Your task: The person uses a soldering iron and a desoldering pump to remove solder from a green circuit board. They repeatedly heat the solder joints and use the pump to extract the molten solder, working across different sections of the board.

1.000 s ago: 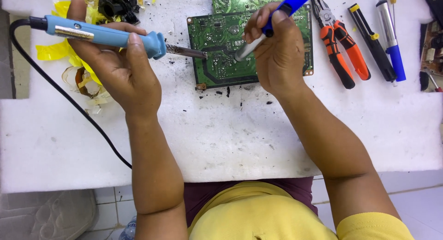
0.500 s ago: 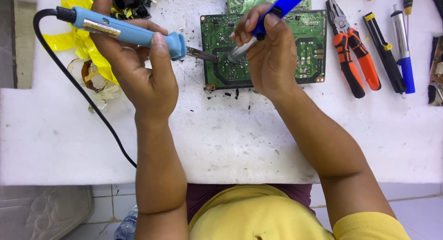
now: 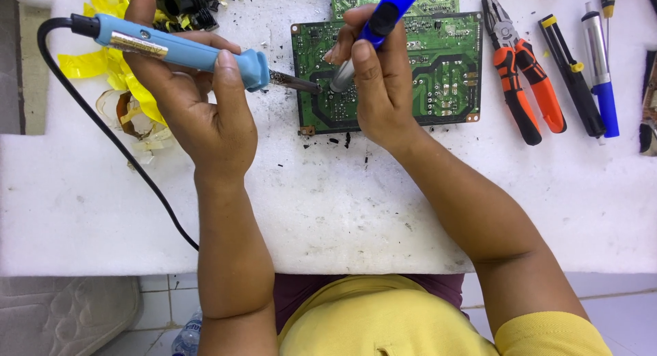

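Fingers of the left hand [image 3: 188, 99] wrap the light blue soldering iron [image 3: 179, 49], its dark tip resting on the green circuit board [image 3: 438, 75] near the left edge. Right hand [image 3: 383, 89] is closed on a blue desoldering pump [image 3: 383, 17], nozzle down on the board just beside the iron's tip. Board lies flat on the white tabletop [image 3: 328, 205], orange pliers [image 3: 523, 75] to its right
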